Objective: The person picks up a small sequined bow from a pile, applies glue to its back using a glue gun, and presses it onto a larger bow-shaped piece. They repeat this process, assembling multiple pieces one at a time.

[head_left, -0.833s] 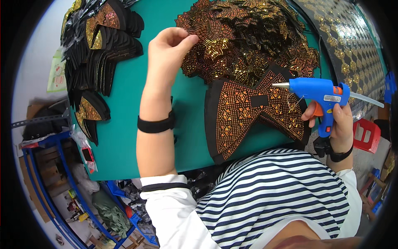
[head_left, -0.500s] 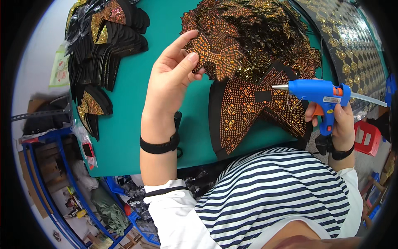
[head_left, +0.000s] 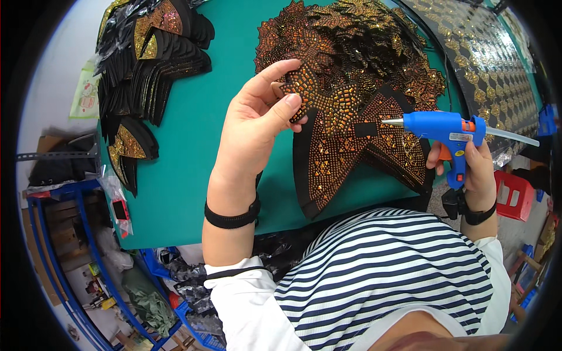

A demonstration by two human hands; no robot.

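My left hand point(head_left: 266, 108) pinches a small black ornament piece point(head_left: 331, 100) studded with orange-gold rhinestones, holding it by its left end. The piece hangs over the upper left of a larger bow-shaped black panel point(head_left: 333, 169), which is covered in orange studs and has a plain black patch in its middle. My right hand point(head_left: 477, 169) is closed round the handle of a blue hot glue gun point(head_left: 436, 125). The gun's metal nozzle points left, close to the panel's black patch. A white glue stick point(head_left: 512, 136) sticks out of its back.
Behind the panel lies a heap of similar studded pieces point(head_left: 363, 35) on the green table point(head_left: 193, 193). Stacks of black and gold pieces point(head_left: 152, 76) stand at the left. A sheet with gold motifs point(head_left: 483, 64) lies at the far right. A red stool point(head_left: 512, 196) and blue shelving point(head_left: 99, 245) flank the table.
My left hand has come nearer and to the right, bringing the studded piece over the bow-shaped panel. The glue gun has shifted slightly left.
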